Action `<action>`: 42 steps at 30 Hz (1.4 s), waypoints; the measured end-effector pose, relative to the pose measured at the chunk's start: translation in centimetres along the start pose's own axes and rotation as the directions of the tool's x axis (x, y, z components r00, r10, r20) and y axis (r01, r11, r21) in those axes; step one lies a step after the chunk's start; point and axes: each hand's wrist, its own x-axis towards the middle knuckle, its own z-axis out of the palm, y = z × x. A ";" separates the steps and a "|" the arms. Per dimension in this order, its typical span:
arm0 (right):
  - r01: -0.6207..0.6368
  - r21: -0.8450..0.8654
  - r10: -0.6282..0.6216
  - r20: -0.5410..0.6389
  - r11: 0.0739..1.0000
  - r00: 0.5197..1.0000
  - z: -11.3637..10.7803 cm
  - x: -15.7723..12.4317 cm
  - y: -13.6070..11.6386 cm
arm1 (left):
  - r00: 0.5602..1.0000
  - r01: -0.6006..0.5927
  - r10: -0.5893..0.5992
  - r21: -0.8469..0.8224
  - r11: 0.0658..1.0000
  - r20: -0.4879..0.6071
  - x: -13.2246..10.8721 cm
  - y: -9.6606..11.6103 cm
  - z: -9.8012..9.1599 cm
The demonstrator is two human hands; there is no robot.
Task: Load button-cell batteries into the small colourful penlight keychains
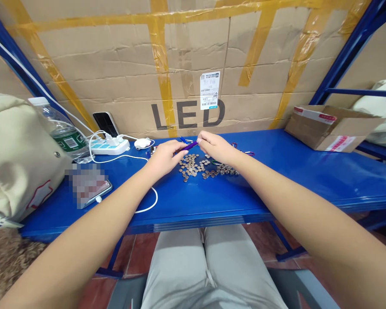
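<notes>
A wall of taped cardboard [116,64] printed "LED" fills the back, with a white label [209,90] stuck above the letters. Below it runs a blue shelf [309,176], at which the person sits with knees under the front edge. A beige bag [16,159] leans on the shelf's left end, and an open box [333,128] sits at the far right. A water bottle [62,131] stands just beside the bag. Next to it lies a white power strip [111,146], with a dark phone [105,122] propped against the cardboard behind it. A white cable [149,201] loops from the strip across the shelf to a second phone [88,185] lying flat near the bag.

Both forearms reach to the middle of the shelf. The left hand [164,158] and right hand [215,148] are close together, each pinched on one end of a small purple piece [189,146] held just above the shelf. Under and in front of it a pile of small metal rings [199,167] is spread, touching the right wrist. A few coloured clips [249,153] lie behind the right hand.
</notes>
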 end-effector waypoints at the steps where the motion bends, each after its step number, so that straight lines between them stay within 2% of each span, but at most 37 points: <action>1: -0.027 0.034 0.027 -0.013 0.999 1.000 0.1 0.0 -0.2 | 0.998 -0.052 0.055 0.090 0.995 -0.038 0.0 0.0 0.0; 3: -0.099 0.142 0.101 -0.007 0.985 0.995 0.4 0.0 -0.4 | 0.985 -0.130 0.153 0.252 0.959 -0.073 -0.1 -0.1 0.0; 6: -0.210 0.372 0.191 0.088 0.904 0.978 0.8 0.2 -0.1 | 0.967 -0.188 0.243 0.443 0.877 -0.071 -0.1 -0.3 -0.2; 9: -0.317 0.554 0.221 0.235 0.770 0.947 1.1 0.4 0.5 | 0.959 -0.218 0.279 0.497 0.840 -0.052 -0.1 -0.4 -0.5; 11: -0.383 0.570 0.251 0.299 0.727 0.921 1.0 0.5 0.6 | 0.961 -0.213 0.271 0.467 0.858 -0.060 -0.1 -0.5 -0.5; 13: -0.374 0.472 0.284 0.252 0.799 0.925 0.8 0.5 0.4 | 0.967 -0.188 0.241 0.414 0.891 -0.081 0.0 -0.5 -0.4; 14: -0.323 0.375 0.273 0.181 0.869 0.945 0.6 0.5 0.3 | 0.970 -0.175 0.225 0.375 0.910 -0.092 0.1 -0.6 -0.3; 16: -0.167 0.102 0.164 0.036 0.981 0.986 0.1 0.4 0.1 | 0.976 -0.153 0.189 0.269 0.951 -0.110 0.1 -0.8 -0.2; 19: 0.037 -0.234 -0.040 -0.006 0.971 0.999 -0.5 0.1 0.0 | 0.985 -0.108 0.119 0.095 0.990 -0.122 0.2 -0.9 -0.1; 22: 0.081 -0.339 -0.082 0.012 0.937 0.997 -0.6 0.0 0.0 | 0.992 -0.064 0.066 0.018 0.998 -0.112 0.2 -0.8 -0.1; 24: 0.028 -0.283 -0.030 -0.002 0.959 1.000 -0.2 0.0 0.0 | 0.989 -0.089 0.092 0.033 0.995 -0.114 0.1 -0.8 -0.1; 27: -0.161 -0.006 0.161 0.065 0.987 0.985 0.4 0.0 -0.2 | 0.969 -0.208 0.230 0.200 0.957 -0.094 -0.1 -0.8 -0.4; 28: -0.247 0.109 0.232 0.135 0.963 0.963 0.5 0.0 -0.2 | 0.960 -0.245 0.273 0.272 0.930 -0.068 -0.2 -0.8 -0.6; 30: -0.424 0.306 0.328 0.318 0.853 0.889 0.5 0.0 -0.3 | 0.944 -0.302 0.330 0.373 0.877 -0.014 -0.3 -0.6 -1.0; 32: -0.555 0.405 0.357 0.467 0.727 0.809 0.3 0.0 -0.4 | 0.937 -0.317 0.350 0.403 0.858 -0.008 -0.2 -0.4 -1.2; 33: -0.586 0.424 0.358 0.503 0.690 0.786 0.2 0.0 -0.4 | 0.937 -0.309 0.348 0.405 0.861 -0.025 -0.2 -0.3 -1.2; 34: -0.589 0.429 0.363 0.500 0.685 0.786 0.1 0.0 -0.5 | 0.939 -0.291 0.339 0.402 0.868 -0.051 -0.1 -0.3 -1.2; 35: -0.561 0.425 0.365 0.459 0.711 0.810 0.0 0.1 -0.4 | 0.942 -0.270 0.325 0.393 0.879 -0.078 -0.1 -0.2 -1.1; 37: -0.443 0.351 0.358 0.282 0.825 0.890 0.1 0.2 -0.3 | 0.949 -0.233 0.289 0.339 0.911 -0.124 0.1 -0.1 -0.7; 38: -0.369 0.271 0.332 0.173 0.889 0.927 0.1 0.3 -0.2 | 0.953 -0.222 0.270 0.292 0.930 -0.138 0.1 -0.1 -0.4; 40: -0.231 0.056 0.231 0.001 0.971 0.973 0.4 0.4 0.0 | 0.957 -0.206 0.237 0.189 0.960 -0.166 0.2 -0.1 0.0; 42: -0.136 -0.124 0.128 -0.071 0.983 0.989 0.6 0.5 0.2 | 0.955 -0.200 0.222 0.125 0.972 -0.196 0.2 -0.1 0.2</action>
